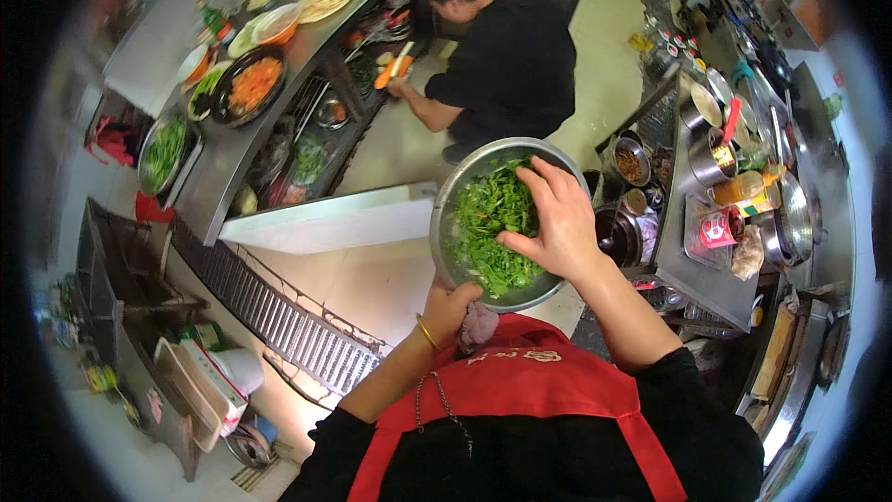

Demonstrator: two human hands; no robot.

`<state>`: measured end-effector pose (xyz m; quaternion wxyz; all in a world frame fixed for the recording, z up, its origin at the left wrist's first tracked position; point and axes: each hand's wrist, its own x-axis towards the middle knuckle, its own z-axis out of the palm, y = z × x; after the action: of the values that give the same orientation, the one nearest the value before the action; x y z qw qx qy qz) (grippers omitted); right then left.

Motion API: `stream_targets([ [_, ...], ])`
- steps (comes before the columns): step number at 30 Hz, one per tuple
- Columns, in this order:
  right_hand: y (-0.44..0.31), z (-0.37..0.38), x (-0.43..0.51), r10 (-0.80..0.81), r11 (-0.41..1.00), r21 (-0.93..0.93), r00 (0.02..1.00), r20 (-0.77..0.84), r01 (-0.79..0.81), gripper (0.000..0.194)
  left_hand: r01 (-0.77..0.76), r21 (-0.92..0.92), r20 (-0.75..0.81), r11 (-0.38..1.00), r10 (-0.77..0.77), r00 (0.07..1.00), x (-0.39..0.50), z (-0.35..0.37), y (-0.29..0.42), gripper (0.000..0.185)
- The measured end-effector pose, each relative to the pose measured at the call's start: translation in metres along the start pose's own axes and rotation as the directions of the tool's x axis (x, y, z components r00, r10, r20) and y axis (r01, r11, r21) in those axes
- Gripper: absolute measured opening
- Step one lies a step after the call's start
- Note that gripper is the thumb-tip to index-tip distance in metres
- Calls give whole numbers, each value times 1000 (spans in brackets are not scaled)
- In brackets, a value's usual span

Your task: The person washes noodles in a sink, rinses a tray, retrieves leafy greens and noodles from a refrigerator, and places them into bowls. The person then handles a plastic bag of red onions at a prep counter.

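Note:
A metal mixing bowl of chopped leafy greens is held in front of my red apron. My left hand grips its near left rim, the thumb over the edge. A crumpled mauve cloth is bunched against that hand. Over the right side of the bowl lies my right hand, thumb and fingers spread. Its fingertips reach down to the greens, and I see nothing gripped between them. The underside of the bowl is hidden.
Ahead, a co-worker in black bends at an open cabinet, holding an orange-handled tool. A pulled-out white door or panel lies left of the bowl. Dishes crowd the steel counter; pots and bottles fill the right-hand table. A floor drain grate runs at left.

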<state>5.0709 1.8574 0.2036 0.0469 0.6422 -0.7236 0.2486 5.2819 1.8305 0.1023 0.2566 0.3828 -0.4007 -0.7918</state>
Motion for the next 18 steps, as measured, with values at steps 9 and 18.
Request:
stream_targets([
  [9, 123, -23, -6, 60, 998, -33, 973, 224, -54, 60, 123, 37, 74, 992, -125, 989, 66, 116, -2, 38],
  [18, 203, -31, 23, -26, 998, 67, 992, 126, 17, 58, 235, -7, 231, 972, -227, 946, 168, 176, 19, 45],
])
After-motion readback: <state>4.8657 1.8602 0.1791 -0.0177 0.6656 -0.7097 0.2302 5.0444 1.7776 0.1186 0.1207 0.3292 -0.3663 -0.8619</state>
